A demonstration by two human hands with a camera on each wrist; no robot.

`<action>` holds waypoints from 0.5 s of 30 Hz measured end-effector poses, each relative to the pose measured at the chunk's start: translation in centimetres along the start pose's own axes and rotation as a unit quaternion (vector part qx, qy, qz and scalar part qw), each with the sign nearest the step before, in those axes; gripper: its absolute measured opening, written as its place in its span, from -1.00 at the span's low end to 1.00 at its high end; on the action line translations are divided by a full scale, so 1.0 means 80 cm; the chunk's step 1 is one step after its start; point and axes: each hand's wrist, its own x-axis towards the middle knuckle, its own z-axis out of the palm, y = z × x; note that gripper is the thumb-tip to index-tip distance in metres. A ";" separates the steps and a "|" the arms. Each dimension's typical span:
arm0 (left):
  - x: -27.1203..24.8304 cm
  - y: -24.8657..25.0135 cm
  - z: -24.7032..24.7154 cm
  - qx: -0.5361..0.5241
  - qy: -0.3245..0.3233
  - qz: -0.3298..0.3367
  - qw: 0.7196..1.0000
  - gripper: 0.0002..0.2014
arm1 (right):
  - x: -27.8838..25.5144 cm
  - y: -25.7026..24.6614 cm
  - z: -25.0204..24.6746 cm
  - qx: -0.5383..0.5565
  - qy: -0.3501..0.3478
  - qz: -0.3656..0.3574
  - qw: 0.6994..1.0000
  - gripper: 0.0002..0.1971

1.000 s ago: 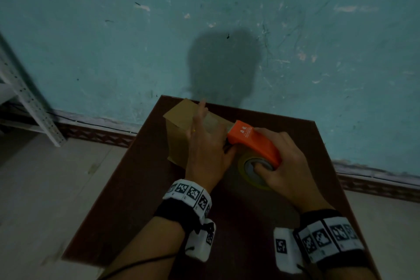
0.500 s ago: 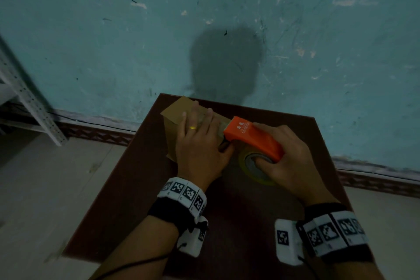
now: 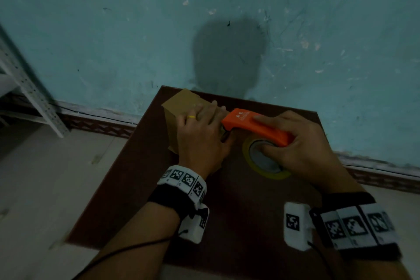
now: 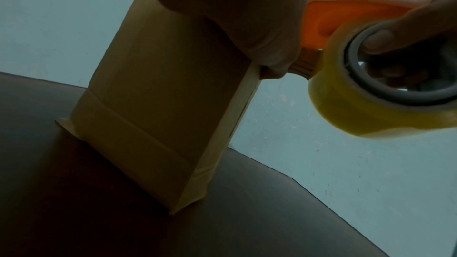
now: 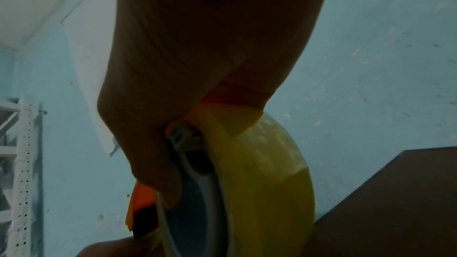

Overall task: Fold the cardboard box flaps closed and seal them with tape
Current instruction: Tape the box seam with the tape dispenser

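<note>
Right hand (image 3: 302, 148) wraps the orange tape dispenser (image 3: 254, 127), thumb in the roll's core. Beyond it, the left hand (image 3: 200, 141) lies flat atop the cardboard box (image 4: 158, 93) on the brown table (image 3: 245, 223). Uneven pull could tip the tall box, wrinkling tape.
</note>
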 end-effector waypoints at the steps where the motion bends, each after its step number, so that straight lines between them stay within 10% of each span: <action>1: 0.000 0.000 -0.001 -0.002 -0.002 0.003 1.000 -0.39 | -0.001 0.002 0.000 -0.003 -0.006 0.000 1.000 -0.36; 15: 0.002 -0.005 0.008 -0.007 -0.048 0.009 0.999 -0.30 | -0.042 0.034 0.020 0.011 -0.066 0.000 0.998 -0.13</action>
